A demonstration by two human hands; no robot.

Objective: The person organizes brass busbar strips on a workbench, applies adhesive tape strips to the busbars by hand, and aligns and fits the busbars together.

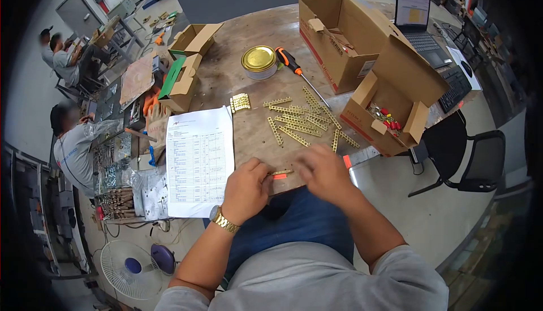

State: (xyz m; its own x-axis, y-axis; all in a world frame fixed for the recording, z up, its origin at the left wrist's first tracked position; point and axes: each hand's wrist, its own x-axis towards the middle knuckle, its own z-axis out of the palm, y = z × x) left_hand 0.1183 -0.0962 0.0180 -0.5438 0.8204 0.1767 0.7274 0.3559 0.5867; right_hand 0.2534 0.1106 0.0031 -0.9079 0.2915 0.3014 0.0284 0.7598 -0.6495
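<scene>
My left hand (248, 191), with a gold watch (226, 220) on its wrist, pinches the left end of a short brass strip (281, 172) at the table's near edge. Under that strip shows an orange-red mark (280, 177). Just right of the strip is my right hand (326, 176), bent at the fingers and smeared by motion; whether it holds anything is unclear. Beyond both hands lies a loose pile of brass strips with holes (297, 121). A neat block of brass strips (240, 103) lies left of the pile, above the printed sheet (198, 164).
Behind the pile are a gold-lidded tin (259, 62) and an orange-black screwdriver (291, 62). Cardboard boxes stand right, one open box (367, 119) holding red and yellow pieces. A laptop (416, 19) sits far right; a chair (475, 161) is below. Other people work at left.
</scene>
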